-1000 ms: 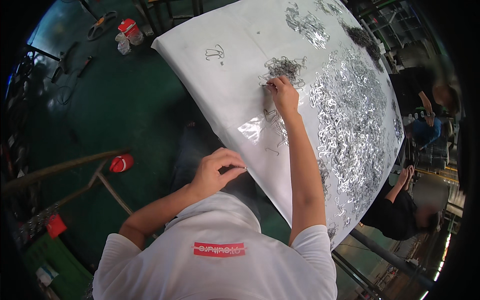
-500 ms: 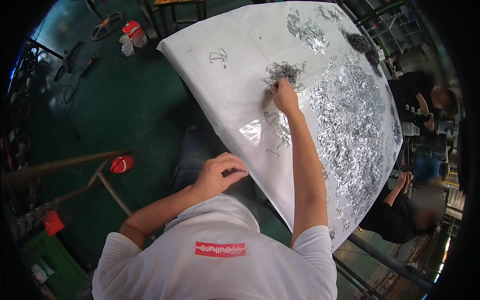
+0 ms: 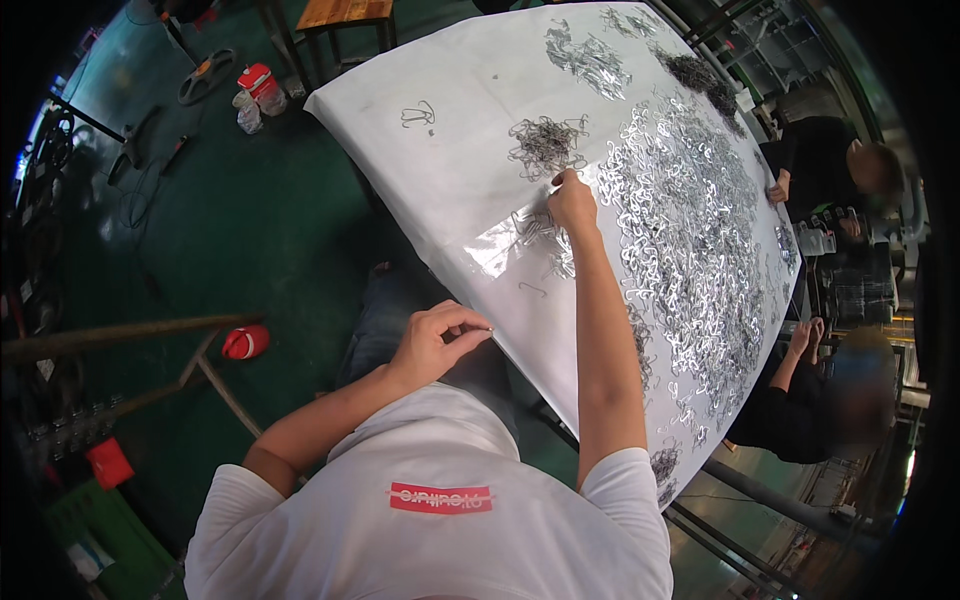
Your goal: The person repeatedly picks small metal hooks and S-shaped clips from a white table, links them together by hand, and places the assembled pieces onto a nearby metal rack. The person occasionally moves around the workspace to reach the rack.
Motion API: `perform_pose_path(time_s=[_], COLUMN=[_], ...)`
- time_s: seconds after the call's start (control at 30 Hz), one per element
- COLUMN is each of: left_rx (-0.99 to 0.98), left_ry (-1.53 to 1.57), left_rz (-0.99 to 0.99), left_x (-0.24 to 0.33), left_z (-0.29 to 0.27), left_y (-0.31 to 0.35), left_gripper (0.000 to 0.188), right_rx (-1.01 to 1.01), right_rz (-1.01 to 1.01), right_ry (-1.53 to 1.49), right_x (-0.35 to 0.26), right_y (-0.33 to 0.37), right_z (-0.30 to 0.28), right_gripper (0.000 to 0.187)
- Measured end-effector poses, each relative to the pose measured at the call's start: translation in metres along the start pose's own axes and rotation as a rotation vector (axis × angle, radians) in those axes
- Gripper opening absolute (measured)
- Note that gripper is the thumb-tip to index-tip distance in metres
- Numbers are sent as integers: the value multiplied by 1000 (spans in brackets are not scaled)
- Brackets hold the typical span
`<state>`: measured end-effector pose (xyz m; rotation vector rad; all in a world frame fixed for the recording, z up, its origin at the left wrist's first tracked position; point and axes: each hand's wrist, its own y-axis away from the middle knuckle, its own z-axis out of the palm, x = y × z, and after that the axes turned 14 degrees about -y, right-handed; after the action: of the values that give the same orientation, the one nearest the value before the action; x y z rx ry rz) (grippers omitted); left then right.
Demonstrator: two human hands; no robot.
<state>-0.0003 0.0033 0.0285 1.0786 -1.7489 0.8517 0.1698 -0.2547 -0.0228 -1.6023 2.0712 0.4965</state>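
Note:
My right hand (image 3: pixel 573 205) is stretched over the white-covered table (image 3: pixel 450 180), its fingers closed and pointing down. It hovers or rests between a heap of dark wire hooks (image 3: pixel 545 145) and a smaller group of shiny hooks (image 3: pixel 540 232); what is in the fingertips is hidden. At the table's near edge, my left hand (image 3: pixel 438 340) holds thumb and forefinger in a pinch. A tiny bright tip shows there, too small to name. One loose hook (image 3: pixel 533 289) lies on the sheet closer to me.
A wide spread of shiny S-shaped hooks (image 3: pixel 690 240) covers the table's right part. Further piles (image 3: pixel 590 60) lie at the far end, with a few hooks (image 3: pixel 417 117) at far left. Two people in dark clothes (image 3: pixel 815 400) work along the right edge. A metal rail (image 3: pixel 120 335) stands left.
My right hand has come off the dark hook heap and moved slightly toward me, near the shiny hooks. The left hand keeps its pinch. A co-worker's hand now reaches the table's right edge.

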Motion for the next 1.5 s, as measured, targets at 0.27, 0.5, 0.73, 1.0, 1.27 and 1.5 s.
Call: perform_pose_path(time_s=[0.27, 0.5, 0.73, 1.0, 1.27, 1.5], left_rx=[60, 108, 105, 212, 199, -34], left_ry=[-37, -6, -30, -162, -706, -932], left_rz=[51, 131, 126, 241, 176, 94], left_x=[5, 7, 10, -9, -58, -68], left_z=[5, 10, 10, 14, 60, 79], left_y=[5, 11, 10, -11, -149, -178], left_gripper=[14, 19, 21, 28, 15, 13], right_rx=[-19, -53, 48, 344, 348, 318], right_rz=[223, 334, 282, -77, -106, -108], right_ry=[-1208, -1447, -1453, -1354, -1320, -1299], right_x=[-46, -89, -93, -92, -78, -72], right_y=[144, 250, 252, 258, 266, 272], right_z=[-37, -49, -43, -16, -7, -5], right_gripper=[32, 27, 22, 21, 21, 18])
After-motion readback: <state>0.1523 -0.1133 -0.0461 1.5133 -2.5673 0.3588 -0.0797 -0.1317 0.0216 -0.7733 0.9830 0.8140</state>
